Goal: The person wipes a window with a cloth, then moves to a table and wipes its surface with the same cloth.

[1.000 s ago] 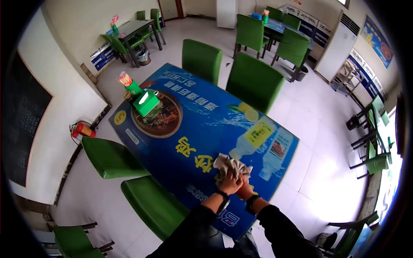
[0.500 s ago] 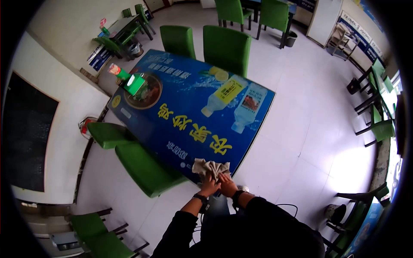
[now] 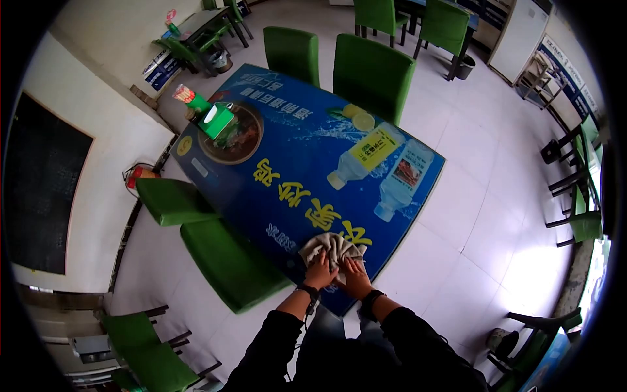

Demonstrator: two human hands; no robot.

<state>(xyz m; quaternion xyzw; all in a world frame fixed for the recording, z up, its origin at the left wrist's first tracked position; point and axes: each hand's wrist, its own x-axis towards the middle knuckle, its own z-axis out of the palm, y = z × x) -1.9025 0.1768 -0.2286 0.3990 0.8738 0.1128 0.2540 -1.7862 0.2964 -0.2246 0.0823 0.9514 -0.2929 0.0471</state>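
A crumpled grey cloth lies on the near end of a blue printed table. My left hand presses on the cloth's near left part. My right hand presses on its near right part, close beside the left. Both wrists wear dark bands, and my sleeves are black. The table top shows yellow characters and pictures of bottles.
A green tissue box and a green cup of sticks stand at the table's far left end. Green chairs sit along the left side and two more at the far side. White floor lies to the right.
Both hands and the cloth slid back from mid-table to the near edge, then a little forward onto the table again. The camera view shifted with them.
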